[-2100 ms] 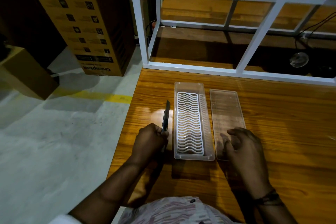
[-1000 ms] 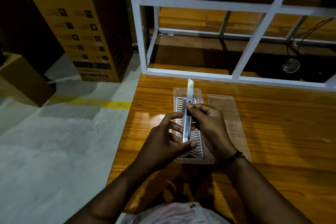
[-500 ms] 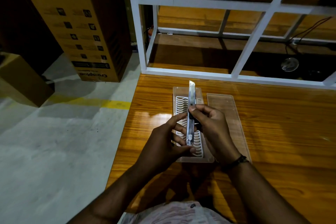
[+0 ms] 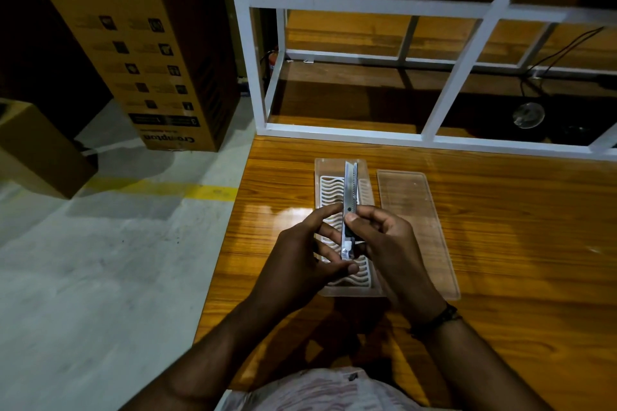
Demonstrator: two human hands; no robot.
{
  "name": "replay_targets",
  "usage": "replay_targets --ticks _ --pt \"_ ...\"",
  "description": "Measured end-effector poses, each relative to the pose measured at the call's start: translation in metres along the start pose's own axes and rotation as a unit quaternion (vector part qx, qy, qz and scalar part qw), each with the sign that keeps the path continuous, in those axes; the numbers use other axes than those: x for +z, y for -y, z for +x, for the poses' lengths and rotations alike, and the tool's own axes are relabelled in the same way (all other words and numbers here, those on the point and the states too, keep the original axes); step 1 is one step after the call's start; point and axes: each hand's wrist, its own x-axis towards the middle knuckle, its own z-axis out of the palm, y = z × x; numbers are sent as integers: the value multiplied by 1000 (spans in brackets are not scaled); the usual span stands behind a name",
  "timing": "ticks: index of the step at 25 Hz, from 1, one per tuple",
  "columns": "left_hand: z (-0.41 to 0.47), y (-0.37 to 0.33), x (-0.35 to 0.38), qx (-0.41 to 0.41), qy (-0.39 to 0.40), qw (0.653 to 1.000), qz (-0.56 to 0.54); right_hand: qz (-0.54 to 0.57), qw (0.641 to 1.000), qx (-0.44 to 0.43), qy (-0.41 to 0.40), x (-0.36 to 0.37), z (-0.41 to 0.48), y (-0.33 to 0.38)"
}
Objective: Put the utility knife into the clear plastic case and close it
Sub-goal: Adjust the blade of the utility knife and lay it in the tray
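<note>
The grey utility knife [image 4: 349, 190] is held lengthwise above the open clear plastic case [image 4: 325, 170], its far end pointing away from me. My left hand [image 4: 297, 257] pinches the knife's near end with thumb and fingers. My right hand [image 4: 387, 243] grips its middle, the thumb resting on the dark slider. The case lies on the wooden table [image 4: 517, 243] with a white wavy insert [image 4: 329, 190] inside. Its clear lid [image 4: 414, 210] lies flat just right of the case, apart from both hands.
A white metal frame [image 4: 447, 97] with wooden shelves stands along the table's far edge. The table's left edge [image 4: 233, 227] drops to a concrete floor. Cardboard boxes [image 4: 140, 53] stand on the floor at the far left. A cable and a round object [image 4: 528, 114] lie behind the frame.
Two seconds ago my left hand held the knife beside the case and my right hand lay on the lid. Both hands now hold the knife above the case; lately the blade has slid in shorter.
</note>
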Motion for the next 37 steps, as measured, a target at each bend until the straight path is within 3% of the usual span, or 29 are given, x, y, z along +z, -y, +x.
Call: replay_targets --ticks 11,16,19,26,37 --pt "3 9 3 10 0 1000 9 -7 1000 25 13 -4 -12 -6" --pt "9 28 -3 15 -8 982 188 -114 992 45 -1 -10 1 -8" --pt "11 36 -9 -24 -3 970 241 -251 967 47 -11 -9 10 -10" --pt "11 32 -13 -67 32 977 202 -484 874 -26 24 8 37 -24" --pt "10 26 -14 -85 45 975 201 -552 833 11 26 23 49 -25"
